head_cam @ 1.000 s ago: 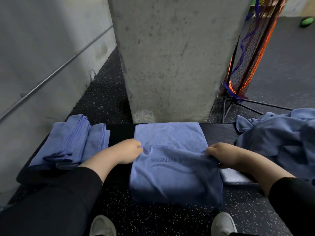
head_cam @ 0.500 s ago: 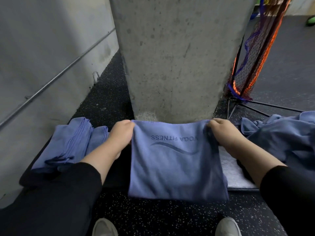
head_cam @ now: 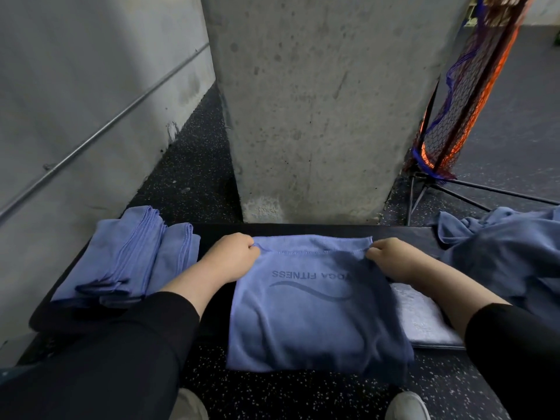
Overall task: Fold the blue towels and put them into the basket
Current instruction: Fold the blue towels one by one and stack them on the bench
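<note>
Left of frame: stack of folded towels (head_cam: pixel 121 259) lies on the black table (head_cam: pixel 394 230), just beside your left arm. No basket in view

Centre: your left hand (head_cam: pixel 231 257) pinches the far left corner of the blue towel (head_cam: pixel 312 310); your right hand (head_cam: pixel 394 259) pinches the far right corner. Both hands are clamped on the fabric, held apart with the doubled edge stretched between them near the table's far side. Printed logo faces up, upside down to you. The near part of the towel hangs over the table's front edge

Right of frame: heap of unfolded towels (head_cam: pixel 509 253) on the table, with a pale pad (head_cam: pixel 421 319) partly under the towel

Step in hand, as judged: laying the fold down. Line the top hem up with the layer beneath, keep even tension across both corners, set it flat, then smooth from the centre outward before letting go

Versus half a second ago: the folded edge was then raised off the table, against the concrete pillar (head_cam: pixel 318 101); now it sits lower, close to the surface, with the under-layer's edge showing just beyond the hem
</note>
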Demonstrator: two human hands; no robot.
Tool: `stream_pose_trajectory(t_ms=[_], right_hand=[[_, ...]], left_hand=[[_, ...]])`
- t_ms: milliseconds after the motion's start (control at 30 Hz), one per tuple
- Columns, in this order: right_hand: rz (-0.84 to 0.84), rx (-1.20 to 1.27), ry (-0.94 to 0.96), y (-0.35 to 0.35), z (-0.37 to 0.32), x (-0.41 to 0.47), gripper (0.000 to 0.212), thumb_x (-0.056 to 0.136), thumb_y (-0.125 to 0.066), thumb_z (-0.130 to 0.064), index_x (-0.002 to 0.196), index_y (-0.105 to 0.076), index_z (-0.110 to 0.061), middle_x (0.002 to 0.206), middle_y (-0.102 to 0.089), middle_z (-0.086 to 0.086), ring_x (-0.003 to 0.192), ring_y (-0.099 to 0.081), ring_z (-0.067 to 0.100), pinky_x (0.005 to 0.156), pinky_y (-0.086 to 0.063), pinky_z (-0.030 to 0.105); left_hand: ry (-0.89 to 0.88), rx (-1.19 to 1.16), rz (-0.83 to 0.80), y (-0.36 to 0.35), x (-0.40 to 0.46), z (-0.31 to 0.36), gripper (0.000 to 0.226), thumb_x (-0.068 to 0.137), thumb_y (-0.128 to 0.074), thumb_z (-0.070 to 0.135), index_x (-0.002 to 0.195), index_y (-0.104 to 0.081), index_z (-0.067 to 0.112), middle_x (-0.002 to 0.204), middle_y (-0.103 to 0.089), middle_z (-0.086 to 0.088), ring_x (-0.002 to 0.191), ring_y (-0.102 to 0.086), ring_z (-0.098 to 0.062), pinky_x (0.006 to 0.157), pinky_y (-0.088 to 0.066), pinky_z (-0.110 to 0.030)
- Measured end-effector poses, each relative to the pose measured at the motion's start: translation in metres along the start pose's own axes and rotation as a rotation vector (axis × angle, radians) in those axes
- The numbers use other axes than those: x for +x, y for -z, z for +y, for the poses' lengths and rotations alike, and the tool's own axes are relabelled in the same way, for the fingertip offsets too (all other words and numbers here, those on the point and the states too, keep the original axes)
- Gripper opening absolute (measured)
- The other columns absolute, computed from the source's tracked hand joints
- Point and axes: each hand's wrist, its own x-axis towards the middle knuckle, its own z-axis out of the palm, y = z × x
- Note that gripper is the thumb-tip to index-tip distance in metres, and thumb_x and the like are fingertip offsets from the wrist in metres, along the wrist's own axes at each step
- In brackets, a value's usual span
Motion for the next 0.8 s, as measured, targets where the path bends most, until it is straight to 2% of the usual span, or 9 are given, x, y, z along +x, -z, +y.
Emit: stream_pose_trajectory(t_ms=[100, 233, 333, 433, 500, 633, 700, 733, 800], right_hand=[[0.05, -0.07, 0.123, 0.0, 0.002, -0.017, 0.026, 0.093, -0.049, -0.014, 0.068, -0.05, -0.009, 0.061, -0.051, 0.004, 0.064, -0.044, 0.021, 0.059, -0.035, 0.034], [0.096, -0.084, 0.19, -0.004, 0.007, -0.018, 0.027, 0.097, -0.048, -0.017, 0.07, -0.046, -0.016, 0.066, -0.052, -0.002, 0.072, -0.05, 0.024, 0.064, -0.032, 0.033], [0.138, -0.075, 0.148, -0.006, 0.01, -0.006, 0.027, 0.1, -0.044, -0.016, 0.074, -0.046, -0.015, 0.075, -0.057, 0.006, 0.08, -0.054, 0.031, 0.064, -0.03, 0.035], [0.184, -0.081, 0.101, -0.002, 0.011, 0.008, 0.024, 0.103, -0.042, -0.014, 0.082, -0.05, -0.007, 0.091, -0.064, 0.02, 0.09, -0.059, 0.037, 0.064, -0.025, 0.035], [0.189, -0.092, 0.065, 0.0, 0.013, 0.018, 0.023, 0.103, -0.042, -0.014, 0.084, -0.053, -0.006, 0.099, -0.067, 0.023, 0.095, -0.06, 0.038, 0.066, -0.027, 0.033], [0.209, -0.105, 0.048, -0.003, 0.015, 0.034, 0.028, 0.101, -0.046, -0.019, 0.073, -0.049, -0.015, 0.099, -0.068, 0.023, 0.097, -0.063, 0.04, 0.068, -0.032, 0.032], [0.24, -0.161, 0.046, -0.009, 0.018, 0.038, 0.02, 0.099, -0.049, -0.025, 0.081, -0.052, -0.017, 0.102, -0.069, 0.021, 0.099, -0.063, 0.04, 0.069, -0.035, 0.034], [0.257, -0.196, 0.052, -0.012, 0.02, 0.039, 0.016, 0.098, -0.051, -0.029, 0.087, -0.054, -0.018, 0.103, -0.069, 0.018, 0.1, -0.063, 0.038, 0.07, -0.039, 0.035], [0.272, -0.237, 0.089, -0.015, 0.021, 0.039, 0.017, 0.094, -0.056, -0.035, 0.101, -0.059, -0.019, 0.109, -0.065, 0.012, 0.103, -0.061, 0.036, 0.077, -0.047, 0.039]], left_hand=[[-0.019, 0.014, -0.02, 0.001, -0.009, -0.004, 0.033, 0.096, -0.048, 0.019, 0.064, -0.038, 0.014, 0.068, -0.046, -0.005, 0.06, -0.036, -0.016, 0.055, -0.027, -0.031], [-0.049, 0.023, -0.003, -0.001, -0.014, -0.006, 0.03, 0.094, -0.048, 0.018, 0.065, -0.039, 0.015, 0.067, -0.046, -0.004, 0.06, -0.036, -0.016, 0.055, -0.027, -0.032], [0.009, -0.001, 0.014, 0.0, -0.008, -0.007, 0.025, 0.097, -0.043, 0.016, 0.073, -0.044, 0.014, 0.071, -0.049, -0.002, 0.062, -0.039, -0.015, 0.055, -0.028, -0.032], [0.072, -0.012, 0.046, 0.0, 0.002, -0.007, 0.028, 0.1, -0.039, 0.017, 0.073, -0.039, 0.013, 0.072, -0.045, -0.002, 0.063, -0.036, -0.015, 0.054, -0.026, -0.032], [0.102, 0.025, 0.063, 0.002, 0.009, -0.005, 0.031, 0.101, -0.039, 0.016, 0.07, -0.036, 0.014, 0.071, -0.042, -0.001, 0.062, -0.034, -0.014, 0.053, -0.024, -0.032], [0.142, 0.116, 0.108, -0.002, 0.022, -0.001, 0.032, 0.099, -0.043, 0.017, 0.068, -0.038, 0.014, 0.07, -0.047, -0.003, 0.06, -0.039, -0.018, 0.05, -0.023, -0.031], [0.135, 0.164, 0.137, -0.009, 0.026, -0.002, 0.029, 0.098, -0.047, 0.017, 0.07, -0.043, 0.014, 0.075, -0.054, -0.006, 0.063, -0.045, -0.021, 0.05, -0.026, -0.03], [0.117, 0.191, 0.156, -0.012, 0.027, -0.002, 0.022, 0.097, -0.048, 0.017, 0.075, -0.048, 0.014, 0.083, -0.058, -0.008, 0.068, -0.05, -0.023, 0.053, -0.031, -0.031], [0.044, 0.243, 0.185, -0.017, 0.027, -0.001, 0.008, 0.097, -0.051, 0.015, 0.1, -0.059, 0.015, 0.104, -0.059, -0.008, 0.088, -0.057, -0.027, 0.066, -0.045, -0.037]])
